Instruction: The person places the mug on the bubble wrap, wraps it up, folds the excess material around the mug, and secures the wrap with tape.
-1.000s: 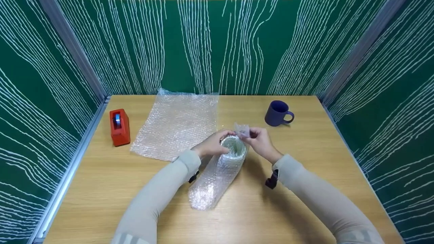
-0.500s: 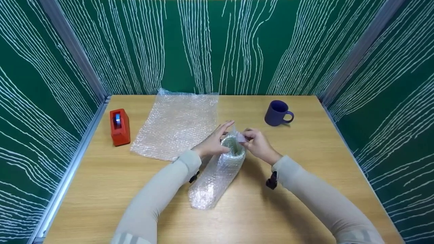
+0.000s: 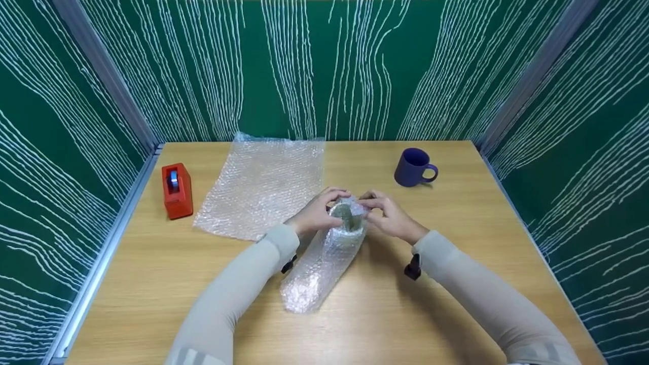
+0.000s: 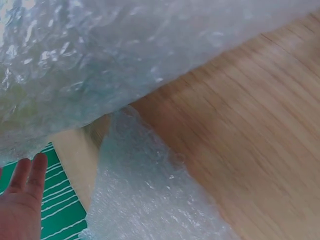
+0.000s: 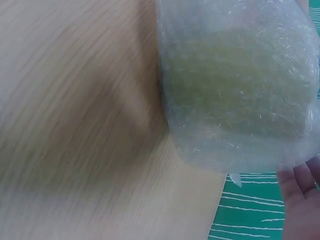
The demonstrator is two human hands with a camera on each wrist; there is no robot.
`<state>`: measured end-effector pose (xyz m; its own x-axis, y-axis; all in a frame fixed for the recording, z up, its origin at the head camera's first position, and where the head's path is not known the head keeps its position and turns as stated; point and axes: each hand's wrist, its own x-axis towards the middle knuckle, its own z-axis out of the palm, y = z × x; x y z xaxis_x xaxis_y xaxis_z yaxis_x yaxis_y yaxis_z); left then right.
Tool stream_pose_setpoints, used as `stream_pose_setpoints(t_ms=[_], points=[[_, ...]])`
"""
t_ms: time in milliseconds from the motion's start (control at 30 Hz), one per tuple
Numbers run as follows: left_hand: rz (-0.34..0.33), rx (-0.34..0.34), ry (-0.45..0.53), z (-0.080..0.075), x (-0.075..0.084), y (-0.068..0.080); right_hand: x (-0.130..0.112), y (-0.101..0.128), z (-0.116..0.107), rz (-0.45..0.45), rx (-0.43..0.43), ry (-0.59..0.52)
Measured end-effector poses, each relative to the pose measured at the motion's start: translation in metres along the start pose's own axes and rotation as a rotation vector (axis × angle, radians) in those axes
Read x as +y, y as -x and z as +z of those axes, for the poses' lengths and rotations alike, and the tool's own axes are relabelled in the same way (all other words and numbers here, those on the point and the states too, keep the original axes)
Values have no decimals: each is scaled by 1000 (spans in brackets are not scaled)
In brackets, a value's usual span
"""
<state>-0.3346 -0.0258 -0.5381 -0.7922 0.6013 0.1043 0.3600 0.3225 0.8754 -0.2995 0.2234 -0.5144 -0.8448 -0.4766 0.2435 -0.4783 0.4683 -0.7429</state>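
A bubble wrap roll lies slanted on the table, its round opening facing up and away. Through the layers in the right wrist view, a yellow-green thing shows; its kind is hidden by the wrap. My left hand grips the left side of the opening, fingers curled over the far rim and thumb at the near rim. At the opening's right side, my right hand pinches a loose flap of the wrap, which folds in over the rim. Both wrist views show fingers at the roll's end.
A flat sheet of bubble wrap lies behind and left of the roll. On the far left stands a red tape dispenser. A dark blue mug stands at the back right. Green walls enclose the table.
My right hand has brought the flap leftward and down over the opening. My left fingers lifted off the far rim, then came back down onto it. The roll stays in place.
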Motion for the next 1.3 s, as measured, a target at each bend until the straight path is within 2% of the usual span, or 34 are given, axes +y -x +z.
stream_pose_setpoints(t_ms=[167, 400, 667, 1000, 1300], points=[[-14, 12, 7, 1, -2, 1, 1, 1, -1, 75, 2, -70], [-47, 16, -36, 1, -2, 4, -2, -3, 3, 157, 59, -127], [18, 22, -5, 1, -6, 4, -6, -9, 14, 215, 167, -202], [-50, 31, -44, -8, -1, 5, -5, -15, 13, 391, 144, -215], [-64, 11, -58, -14, 0, 11, 3, -18, 15, 382, 163, -253]])
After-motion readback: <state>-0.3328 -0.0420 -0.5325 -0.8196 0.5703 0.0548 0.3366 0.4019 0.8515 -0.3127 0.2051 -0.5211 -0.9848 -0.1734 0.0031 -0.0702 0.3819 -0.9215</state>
